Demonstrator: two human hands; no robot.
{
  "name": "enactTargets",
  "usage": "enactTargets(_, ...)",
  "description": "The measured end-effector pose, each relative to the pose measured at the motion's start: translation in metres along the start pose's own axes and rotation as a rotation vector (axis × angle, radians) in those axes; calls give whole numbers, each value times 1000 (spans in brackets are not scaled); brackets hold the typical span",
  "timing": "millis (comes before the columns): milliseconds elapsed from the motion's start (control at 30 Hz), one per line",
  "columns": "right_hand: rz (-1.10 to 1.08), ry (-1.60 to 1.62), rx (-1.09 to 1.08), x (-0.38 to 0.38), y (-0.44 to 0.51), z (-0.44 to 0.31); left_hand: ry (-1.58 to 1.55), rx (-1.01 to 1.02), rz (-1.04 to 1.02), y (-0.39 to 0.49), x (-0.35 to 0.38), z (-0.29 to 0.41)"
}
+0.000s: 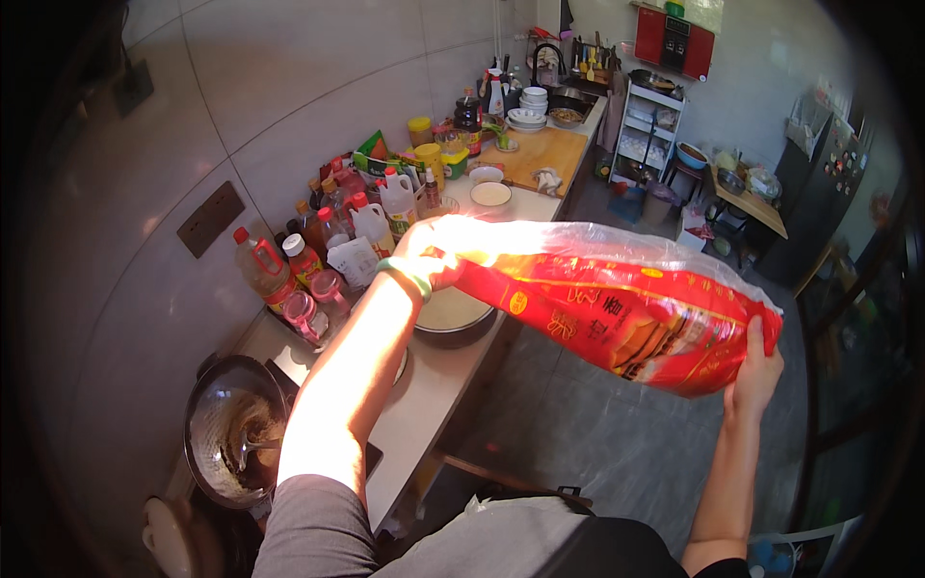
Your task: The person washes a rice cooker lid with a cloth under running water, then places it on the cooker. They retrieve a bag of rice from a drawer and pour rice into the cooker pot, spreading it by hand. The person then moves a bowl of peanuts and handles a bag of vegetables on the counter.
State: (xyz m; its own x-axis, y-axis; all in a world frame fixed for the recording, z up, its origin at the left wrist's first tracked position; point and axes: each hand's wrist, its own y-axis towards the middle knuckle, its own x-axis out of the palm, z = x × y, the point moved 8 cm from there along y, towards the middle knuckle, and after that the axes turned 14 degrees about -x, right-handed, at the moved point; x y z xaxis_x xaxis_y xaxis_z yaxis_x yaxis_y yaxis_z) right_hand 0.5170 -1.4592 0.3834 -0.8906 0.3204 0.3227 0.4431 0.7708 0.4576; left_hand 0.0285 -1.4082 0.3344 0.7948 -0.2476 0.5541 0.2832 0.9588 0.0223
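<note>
A large red plastic food bag [578, 311] with a clear edge hangs slantwise in the air before me, held between both hands. My left hand [426, 253], a pale green band at its wrist, grips the bag's narrow, gathered end in glaring sunlight. At the wider end, my right hand [755, 376] has its thumb on the printed face and its fingers behind. What the bag contains cannot be made out. Below my left hand, a dark-sided pot [459, 329] with pale contents stands on the white counter [426, 404], partly covered by my arm and the bag.
Seasoning bottles [372, 224] and glass jars [305, 318] crowd the wall side. A wok [217, 419] with a ladle is at lower left. Farther along are a pale-filled bowl [491, 193], a wooden cutting board [567, 148] and stacked white bowls [533, 101]. The grey floor [564, 426] lies right.
</note>
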Motion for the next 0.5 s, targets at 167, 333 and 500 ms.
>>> enactTargets(167, -37, -32, -14, 6, 8, 5, -694, -424, -53, 10, 13, -27)
enactTargets(333, 1, -12, 10, 2, -4, 14, -666, -352, 180, 9, 7, -22)
enactTargets(500, 52, -40, 21, -19, -18, 26, -577, -272, 354, 14, 6, -25)
